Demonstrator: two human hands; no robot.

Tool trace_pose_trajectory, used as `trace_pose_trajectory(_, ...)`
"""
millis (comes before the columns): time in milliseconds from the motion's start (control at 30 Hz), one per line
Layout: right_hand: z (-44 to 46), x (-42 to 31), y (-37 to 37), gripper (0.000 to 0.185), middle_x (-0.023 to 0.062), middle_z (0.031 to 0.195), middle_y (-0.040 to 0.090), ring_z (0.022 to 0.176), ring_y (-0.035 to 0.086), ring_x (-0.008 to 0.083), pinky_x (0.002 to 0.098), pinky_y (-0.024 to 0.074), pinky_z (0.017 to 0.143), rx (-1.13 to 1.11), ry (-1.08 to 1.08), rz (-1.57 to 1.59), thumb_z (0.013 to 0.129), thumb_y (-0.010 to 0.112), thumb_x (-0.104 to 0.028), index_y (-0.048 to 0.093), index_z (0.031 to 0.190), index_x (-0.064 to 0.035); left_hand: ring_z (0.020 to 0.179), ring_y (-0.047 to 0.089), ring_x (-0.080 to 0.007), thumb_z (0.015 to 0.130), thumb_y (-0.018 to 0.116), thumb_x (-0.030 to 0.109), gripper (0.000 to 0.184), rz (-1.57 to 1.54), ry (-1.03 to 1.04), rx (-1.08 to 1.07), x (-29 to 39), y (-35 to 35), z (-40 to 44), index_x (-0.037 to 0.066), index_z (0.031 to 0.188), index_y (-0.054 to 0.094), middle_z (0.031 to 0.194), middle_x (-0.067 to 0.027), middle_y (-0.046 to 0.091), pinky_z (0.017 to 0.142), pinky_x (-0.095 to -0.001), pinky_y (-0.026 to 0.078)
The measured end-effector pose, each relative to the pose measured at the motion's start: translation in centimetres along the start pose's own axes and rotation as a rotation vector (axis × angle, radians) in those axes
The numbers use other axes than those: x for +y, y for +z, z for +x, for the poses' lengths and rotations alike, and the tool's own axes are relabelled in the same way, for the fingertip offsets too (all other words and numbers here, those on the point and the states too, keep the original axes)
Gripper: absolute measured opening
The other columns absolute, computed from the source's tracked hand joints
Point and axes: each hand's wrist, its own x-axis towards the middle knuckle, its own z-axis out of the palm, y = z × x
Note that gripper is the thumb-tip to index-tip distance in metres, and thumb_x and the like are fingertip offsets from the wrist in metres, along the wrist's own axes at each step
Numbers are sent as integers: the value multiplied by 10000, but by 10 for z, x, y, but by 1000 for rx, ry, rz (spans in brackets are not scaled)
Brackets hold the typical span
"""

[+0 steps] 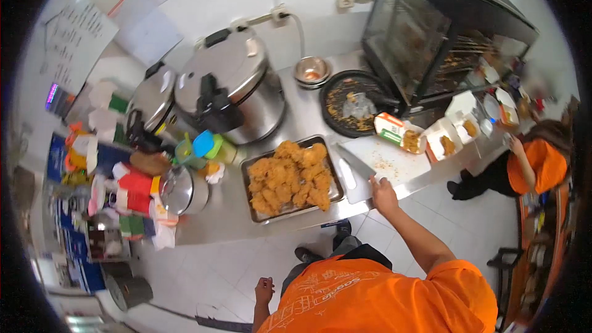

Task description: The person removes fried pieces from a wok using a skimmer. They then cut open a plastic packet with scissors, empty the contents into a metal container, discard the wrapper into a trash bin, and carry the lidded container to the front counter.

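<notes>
My right hand is closed round the handle of a knife, whose wide blade lies over the left part of a white cutting board. Crumbs are scattered on the board. Left of it, a metal tray holds a heap of fried chicken. My left hand hangs low by my side, away from the counter, its fingers curled; whether something small is in them cannot be made out. Open boxes with fried pieces, one of them a green and white box, stand behind the board's right side.
Large steel cookers stand at the back left. A round black pan and a glass display case are behind the board. Small metal bowls sit near the wall. At the right is a co-worker in orange.
</notes>
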Motion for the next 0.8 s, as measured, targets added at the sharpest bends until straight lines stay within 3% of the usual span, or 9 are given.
trace_pose_trajectory(100, 11, 10, 24, 435, 208, 934, 568, 833, 589, 364, 466, 508, 744, 125, -74, -144, 867, 585, -78, 593, 1301, -96, 630, 678, -203, 945, 609, 421, 416, -45, -186, 5, -57, 4, -44, 7, 992, 603, 778, -136, 697, 586, -337, 569)
trace_pose_trajectory(200, 17, -11, 30, 340, 185, 945, 588, 906, 589, 335, 459, 485, 806, 12, 39, -243, 962, 483, -154, 629, 1265, -109, 628, 688, -198, 935, 614, 451, 443, 148, 38, -1, -188, 19, -89, 16, 1022, 612, 770, -118, 709, 619, -347, 572)
trace_pose_trajectory(267, 9, 43, 101, 350, 173, 1008, 608, 928, 605, 342, 483, 492, 800, 212, 14, -54, 956, 490, -168, 614, 1275, -93, 717, 714, -244, 917, 620, 487, 483, -11, -53, 3, -262, 37, -131, 19, 1033, 638, 798, -121, 726, 679, -390, 576)
trace_pose_trajectory(300, -4, -7, 61, 397, 187, 1077, 612, 996, 607, 349, 492, 491, 829, 112, -86, -131, 933, 537, -187, 570, 1308, -60, 768, 715, -272, 908, 621, 499, 500, 67, -136, 80, -324, 61, -161, 15, 1030, 650, 824, -139, 727, 716, -418, 572)
trace_pose_trajectory(367, -21, 2, 92, 447, 190, 1106, 613, 997, 616, 360, 460, 506, 847, 73, 121, -106, 913, 577, -199, 536, 1320, -18, 842, 709, -319, 893, 621, 521, 531, 269, -187, 104, -372, 76, -192, 9, 1021, 668, 877, -172, 724, 773, -457, 561)
trace_pose_trajectory(433, -60, -69, 98, 446, 188, 1105, 620, 995, 620, 358, 461, 508, 845, 51, 77, -91, 900, 590, -208, 549, 1302, -18, 888, 698, -357, 882, 618, 542, 557, 385, -166, 161, -417, 82, -217, 3, 1008, 678, 932, -200, 716, 811, -479, 550)
trace_pose_trajectory(600, -145, -290, 169, 444, 183, 1103, 636, 991, 630, 353, 464, 512, 839, -458, -239, -9, 870, 621, -231, 581, 1256, -18, 792, 706, -295, 892, 660, 464, 489, -358, -403, 337, -487, 48, -231, -1, 1043, 653, 947, -171, 708, 723, -410, 572)
trace_pose_trajectory(700, -195, -428, 206, 443, 180, 1102, 646, 988, 636, 351, 467, 515, 835, -845, -426, 8, 851, 640, -245, 601, 1229, -18, 701, 699, -192, 893, 686, 415, 428, -456, -123, 555, -528, -26, -196, 9, 1017, 637, 807, -118, 701, 657, -357, 569)
trace_pose_trajectory(800, -239, -544, 240, 443, 177, 1100, 656, 986, 642, 348, 469, 518, 832, -1106, -557, -45, 833, 659, -260, 621, 1202, -18, 723, 697, -193, 912, 663, 345, 354, -673, -269, 604, -497, -180, -183, 8, 1011, 622, 826, -114, 692, 655, -346, 568)
